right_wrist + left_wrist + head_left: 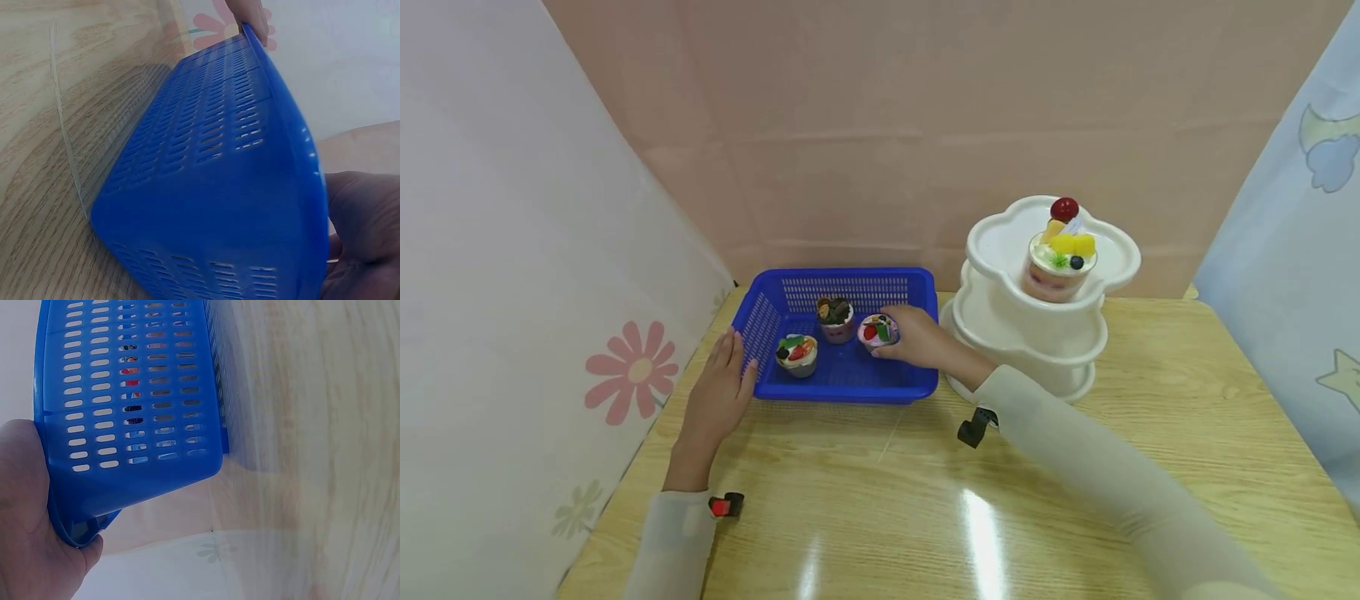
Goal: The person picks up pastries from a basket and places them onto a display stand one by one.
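Note:
Inside the blue perforated basket (842, 393), my right hand (916, 337) grips a small dessert cup (874, 332) topped with pink cream, a strawberry and a green leaf. Thumb and fingers lie on either side of that cup in the head view; in the right wrist view the basket wall hides it. My left hand (718, 392) touches the basket's left rim near its front corner, fingers straight. To the left in the basket sits a fruit-topped cup (797, 355), and behind it a chocolate-topped cup (836, 318).
Right of the basket stands a white tiered stand (1030, 321) with wavy-edged trays. On its top tray is a larger dessert cup (1052, 279) with yellow fruit and a cherry. A wooden table (880, 500) carries everything, with printed curtains (497, 275) at the sides.

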Motion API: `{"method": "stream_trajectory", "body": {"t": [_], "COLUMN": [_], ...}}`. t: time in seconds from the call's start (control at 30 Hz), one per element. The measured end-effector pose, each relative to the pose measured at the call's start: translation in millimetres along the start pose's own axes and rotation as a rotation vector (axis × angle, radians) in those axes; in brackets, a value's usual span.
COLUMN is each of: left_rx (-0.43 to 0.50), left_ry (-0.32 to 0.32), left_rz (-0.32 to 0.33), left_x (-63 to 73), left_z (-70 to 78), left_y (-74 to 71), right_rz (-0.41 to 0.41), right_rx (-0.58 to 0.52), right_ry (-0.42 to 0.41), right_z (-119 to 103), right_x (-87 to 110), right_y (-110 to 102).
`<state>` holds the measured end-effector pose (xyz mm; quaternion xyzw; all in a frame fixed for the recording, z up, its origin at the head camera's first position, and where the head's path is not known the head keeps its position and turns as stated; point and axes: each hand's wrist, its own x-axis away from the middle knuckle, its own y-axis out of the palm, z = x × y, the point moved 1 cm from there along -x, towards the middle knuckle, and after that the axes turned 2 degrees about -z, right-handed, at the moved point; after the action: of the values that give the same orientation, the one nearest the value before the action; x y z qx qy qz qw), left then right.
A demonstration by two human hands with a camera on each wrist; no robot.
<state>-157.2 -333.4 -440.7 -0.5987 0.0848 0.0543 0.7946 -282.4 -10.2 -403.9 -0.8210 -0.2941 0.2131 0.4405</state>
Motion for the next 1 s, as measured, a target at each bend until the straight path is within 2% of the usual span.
{"method": "stream_trajectory", "body": {"t": [0.17, 0.5, 0.67, 1.0], "left_rx": [-0.005, -0.033, -0.023, -0.012], "left_ry": [0.001, -0.025, -0.029, -0.016], "left_rz": [0.004, -0.022, -0.02, -0.004], "left_x": [-1.3, -2.8, -2.0, -2.7], "left_z": [-1.8, -3.5, -3.2, -4.7], "left_y": [1.2, 3.1, 3.4, 5.1], "right_rz": [-0.016, -0.083, -0.092, -0.109], "right_rx": [0.009, 0.033, 0.028, 0.123], "right_ry": [-0.003, 0.057, 0.087, 0.137], "right_z": [0.8, -3.6, -5.6, 0.3], "right_x": [-9.1, -26.9, -31.0, -37.1], "right_y": [4.7, 10.9, 15.2, 26.0]}}
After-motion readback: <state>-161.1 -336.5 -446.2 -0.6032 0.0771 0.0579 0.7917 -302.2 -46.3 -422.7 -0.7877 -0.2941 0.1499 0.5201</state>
